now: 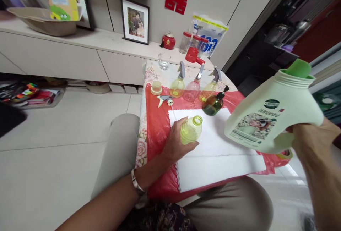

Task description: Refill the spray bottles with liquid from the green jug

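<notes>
My left hand [176, 142] is wrapped round a small yellow-green bottle [190, 129] with its neck uncapped, standing on a white cloth [218, 156]. My right hand [303, 135] grips the handle of a large pale green jug [271, 114] with a green cap, held up in the air to the right of the small bottle. A loose spray head [165, 99] with its tube lies just beyond the small bottle on the red plastic sheet [157, 128].
Three spray bottles [193, 86] and a dark pump bottle [214, 103] stand at the table's far side, with a cream cap [156, 88] and a glass [164, 61]. Behind is a low cabinet [80, 53] with a framed photo, jars and a red pot. My knees flank the small table.
</notes>
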Action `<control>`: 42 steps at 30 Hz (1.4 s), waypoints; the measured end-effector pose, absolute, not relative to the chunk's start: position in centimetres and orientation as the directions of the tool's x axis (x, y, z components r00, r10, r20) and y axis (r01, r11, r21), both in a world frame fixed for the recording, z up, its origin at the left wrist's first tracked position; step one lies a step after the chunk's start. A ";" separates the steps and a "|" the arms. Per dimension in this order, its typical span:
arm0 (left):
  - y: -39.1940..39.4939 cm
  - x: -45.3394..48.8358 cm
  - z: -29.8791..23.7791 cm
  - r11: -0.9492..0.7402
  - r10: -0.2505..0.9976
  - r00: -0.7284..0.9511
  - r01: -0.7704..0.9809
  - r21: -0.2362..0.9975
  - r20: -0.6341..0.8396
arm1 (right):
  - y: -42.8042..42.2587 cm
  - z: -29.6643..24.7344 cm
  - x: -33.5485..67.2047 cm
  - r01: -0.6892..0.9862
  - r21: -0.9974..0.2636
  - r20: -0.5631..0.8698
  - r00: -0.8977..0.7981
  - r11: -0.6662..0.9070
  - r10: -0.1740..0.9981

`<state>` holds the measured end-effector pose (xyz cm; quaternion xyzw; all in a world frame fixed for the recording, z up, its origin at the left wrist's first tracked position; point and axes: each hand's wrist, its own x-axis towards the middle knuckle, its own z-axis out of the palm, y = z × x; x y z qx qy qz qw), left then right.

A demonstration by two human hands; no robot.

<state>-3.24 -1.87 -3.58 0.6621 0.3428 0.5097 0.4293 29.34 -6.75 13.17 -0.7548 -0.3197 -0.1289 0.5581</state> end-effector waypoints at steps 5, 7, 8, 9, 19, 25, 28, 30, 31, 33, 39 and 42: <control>-1.4 -3.1 -4.0 -0.463 0.874 0.178 0.015 0.886 0.453 | -5.3 8.7 30.0 0.530 -0.848 0.500 0.799 0.000 0.335; -1.3 -3.1 -4.1 -0.453 0.881 0.170 0.031 0.891 0.442 | -5.0 7.4 30.1 0.509 -0.860 0.486 0.809 0.019 0.330; -1.3 -3.1 -4.2 -0.441 0.887 0.172 0.036 0.897 0.429 | -4.9 6.8 30.0 0.502 -0.864 0.481 0.812 0.023 0.332; -1.3 -3.1 -4.2 -0.427 0.893 0.176 0.038 0.903 0.414 | -4.8 6.3 30.0 0.496 -0.868 0.475 0.814 0.024 0.334; -1.4 -3.3 -4.4 -0.358 0.913 0.208 -0.003 0.934 0.351 | -6.7 4.4 30.9 0.454 -0.891 0.419 0.833 -0.015 0.362; -1.7 -3.3 -4.0 -0.306 0.931 0.199 -0.028 0.952 0.306 | -11.4 3.6 25.7 0.468 -0.877 0.480 0.854 0.105 0.203; -1.8 -3.3 -3.9 -0.306 0.931 0.202 -0.019 0.952 0.303 | -11.9 2.1 20.3 0.197 -0.968 0.247 0.852 0.155 0.462; -1.8 -3.3 -3.8 -0.314 0.928 0.206 -0.018 0.949 0.310 | -11.1 1.2 17.2 -0.192 -0.981 -0.124 0.638 0.001 0.760; -1.8 -3.3 -3.8 -0.319 0.926 0.208 -0.018 0.948 0.315 | -10.5 0.9 16.0 -0.288 -0.956 -0.213 0.534 -0.061 0.818; -1.8 -3.3 -3.7 -0.328 0.922 0.209 -0.021 0.944 0.325 | -9.2 0.4 14.5 -0.429 -0.885 -0.344 0.339 -0.181 0.876; -1.8 -3.2 -3.5 -0.346 0.916 0.205 -0.028 0.938 0.344 | -7.0 0.1 14.2 -0.534 -0.766 -0.493 0.133 -0.357 0.860; -1.8 -3.1 -3.6 -0.358 0.911 0.210 -0.023 0.933 0.354 | -6.7 0.1 14.2 -0.521 -0.770 -0.495 0.126 -0.367 0.860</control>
